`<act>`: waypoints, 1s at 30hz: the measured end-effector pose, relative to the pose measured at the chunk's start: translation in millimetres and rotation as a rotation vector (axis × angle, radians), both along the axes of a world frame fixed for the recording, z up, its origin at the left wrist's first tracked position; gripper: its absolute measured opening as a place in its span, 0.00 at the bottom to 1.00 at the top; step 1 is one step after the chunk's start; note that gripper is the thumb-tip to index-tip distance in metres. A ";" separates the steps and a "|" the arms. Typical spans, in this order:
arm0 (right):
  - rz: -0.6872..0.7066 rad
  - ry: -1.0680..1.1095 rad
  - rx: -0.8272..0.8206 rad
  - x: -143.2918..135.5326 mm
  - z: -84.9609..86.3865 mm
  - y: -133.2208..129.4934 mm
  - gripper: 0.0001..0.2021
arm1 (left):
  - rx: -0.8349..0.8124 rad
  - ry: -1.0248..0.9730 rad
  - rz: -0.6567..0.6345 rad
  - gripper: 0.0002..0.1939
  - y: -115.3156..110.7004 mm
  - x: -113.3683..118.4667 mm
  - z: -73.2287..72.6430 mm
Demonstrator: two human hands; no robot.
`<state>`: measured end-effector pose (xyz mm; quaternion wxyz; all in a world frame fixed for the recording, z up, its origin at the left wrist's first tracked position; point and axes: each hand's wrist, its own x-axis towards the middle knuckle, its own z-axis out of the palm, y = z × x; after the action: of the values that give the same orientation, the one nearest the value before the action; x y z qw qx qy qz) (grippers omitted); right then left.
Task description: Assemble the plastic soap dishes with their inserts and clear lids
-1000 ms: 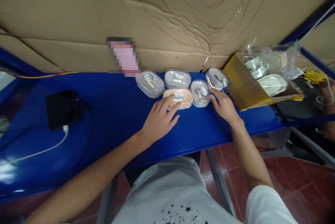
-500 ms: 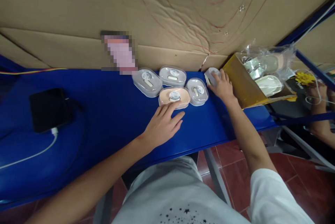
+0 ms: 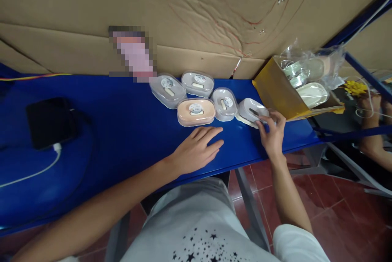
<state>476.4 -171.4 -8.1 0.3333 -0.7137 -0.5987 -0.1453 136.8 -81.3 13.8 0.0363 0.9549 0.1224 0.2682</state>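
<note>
My right hand (image 3: 273,129) pinches the right edge of a grey oval plastic box (image 3: 251,107) between thumb and fingers. This box has a dark slot in its top, and a whitish rim or piece shows beneath it. My left hand (image 3: 199,147) is open over the table, fingers spread, just in front of a peach oval box (image 3: 196,111) and apart from it. Three grey oval boxes with clear covers and round labels lie around the peach one: one at the left (image 3: 168,90), one at the back (image 3: 197,83), one at the right (image 3: 224,104).
A yellow-brown carton (image 3: 272,86) with plastic-wrapped pieces stands at the back right. A black device (image 3: 50,123) with a white cable lies at the left on the blue table (image 3: 122,139). Brown board (image 3: 92,8) walls the back. Another person's arm (image 3: 369,127) shows far right.
My right hand has drawn the grey box from beside the carton toward me, next to the other boxes. My left hand has come slightly away from the peach box.
</note>
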 end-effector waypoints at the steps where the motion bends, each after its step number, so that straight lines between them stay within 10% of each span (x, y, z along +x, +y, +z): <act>1: 0.029 0.026 0.041 -0.9 1.6 -2.8 0.11 | 0.002 0.025 -0.027 0.12 -4.3 4.9 0.8; 9: 0.018 0.089 0.112 17.8 18.0 6.2 0.16 | -0.038 0.205 -0.060 0.32 -15.1 119.3 -6.1; 13: 0.093 0.044 0.014 33.1 22.6 20.8 0.17 | -0.008 0.242 0.002 0.22 -25.0 148.5 -8.6; 20: 0.187 -0.169 -0.112 24.2 9.4 31.7 0.11 | 0.011 0.296 -0.083 0.20 -77.9 60.9 -6.4; 30: 0.173 -0.215 -0.163 15.8 14.2 37.8 0.12 | -0.224 0.063 0.277 0.19 -82.4 -60.2 -17.1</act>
<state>492.2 -133.6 6.1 0.2196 -0.6644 -0.7001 -0.1426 76.6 -163.6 -3.3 0.1011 0.9268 0.2831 0.2252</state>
